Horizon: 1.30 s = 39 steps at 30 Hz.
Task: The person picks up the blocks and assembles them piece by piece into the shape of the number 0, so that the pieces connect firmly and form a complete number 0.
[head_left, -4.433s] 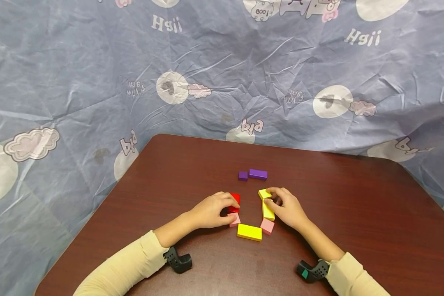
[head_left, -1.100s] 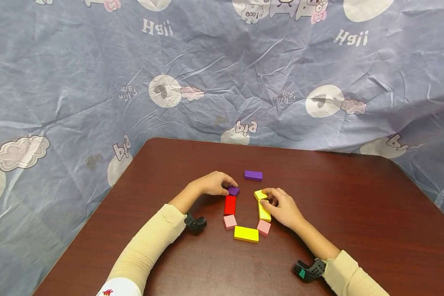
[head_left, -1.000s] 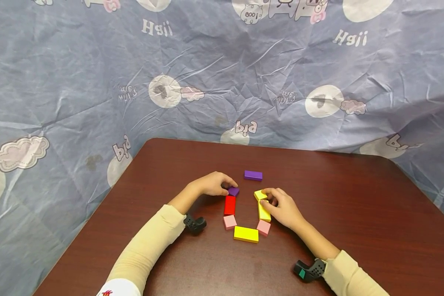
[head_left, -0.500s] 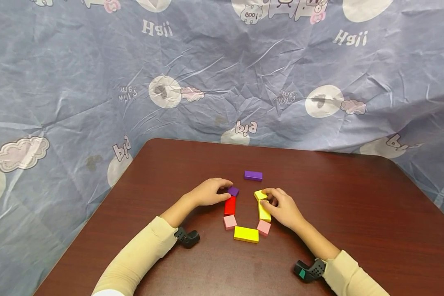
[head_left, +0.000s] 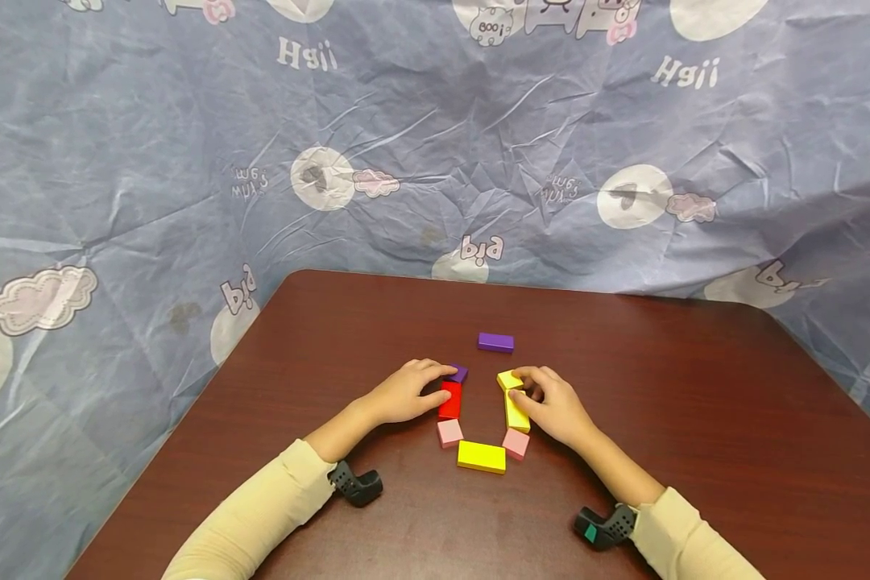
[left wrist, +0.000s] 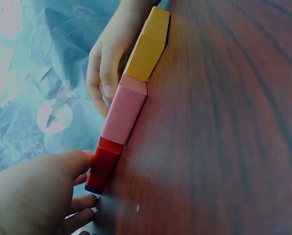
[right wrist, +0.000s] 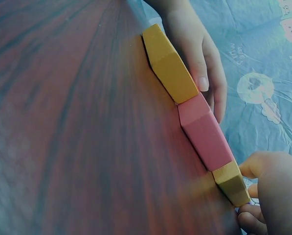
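In the head view, my left hand (head_left: 406,393) lies at the left side of a ring of wooden blocks. Its fingertips touch a small purple block (head_left: 460,374), partly covered by them, and its thumb rests at the red block (head_left: 449,407). My right hand (head_left: 557,407) is opposite. Its index fingertip touches the small yellow block (head_left: 507,379) and its thumb touches the long yellow block (head_left: 518,417). The left wrist view shows the left thumb against the red block (left wrist: 104,164). The right wrist view shows right fingers beside a yellow block (right wrist: 232,183), their tips partly hidden.
Two pink blocks (head_left: 449,433) sit at the near corners of the ring, with a yellow block (head_left: 482,457) between them. A long purple block (head_left: 496,342) lies apart at the far side. The brown table (head_left: 696,419) meets a printed cloth (head_left: 420,105) behind.
My left hand set the small purple block against the red block's far end, loosened around it and drew back toward me, thumb now on the red block. The right hand has stayed put.
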Tool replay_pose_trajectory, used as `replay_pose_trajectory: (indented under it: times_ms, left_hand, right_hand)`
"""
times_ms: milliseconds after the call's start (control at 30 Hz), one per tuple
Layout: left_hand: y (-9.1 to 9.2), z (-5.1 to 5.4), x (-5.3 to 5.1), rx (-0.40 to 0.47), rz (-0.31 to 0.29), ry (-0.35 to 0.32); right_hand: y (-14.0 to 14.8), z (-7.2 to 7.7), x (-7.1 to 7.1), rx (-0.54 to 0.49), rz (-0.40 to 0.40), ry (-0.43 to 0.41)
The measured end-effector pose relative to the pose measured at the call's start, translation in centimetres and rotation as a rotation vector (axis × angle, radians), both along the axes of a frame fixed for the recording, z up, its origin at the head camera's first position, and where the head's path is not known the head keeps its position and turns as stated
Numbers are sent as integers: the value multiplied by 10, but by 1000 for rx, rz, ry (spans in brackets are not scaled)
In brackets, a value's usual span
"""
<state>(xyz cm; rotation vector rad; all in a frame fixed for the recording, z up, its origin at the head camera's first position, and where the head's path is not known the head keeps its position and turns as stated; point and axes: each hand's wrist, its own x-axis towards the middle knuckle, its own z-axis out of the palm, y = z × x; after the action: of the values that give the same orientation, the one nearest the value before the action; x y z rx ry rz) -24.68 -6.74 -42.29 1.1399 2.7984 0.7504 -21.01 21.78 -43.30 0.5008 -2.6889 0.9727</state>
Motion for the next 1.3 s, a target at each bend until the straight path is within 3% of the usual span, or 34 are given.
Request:
replay_pose_trajectory:
  times_ms: [600,1000,1133,1300]
  left_hand:
    - [-1,-9,-4,91,14,-39]
    - [-1,-10,-3,92,15,-42]
    - [-2,-10,-4,94,17,-34]
    - [-2,-10,-4,98,13,-29]
  right_hand:
    - [-3,8,-6,-59,-20,-5]
    - [-10,23,-37,-137,-78,6]
    - [-16,32,-50,-92,-66,9]
    - [-20,38,-67,68,-30,5]
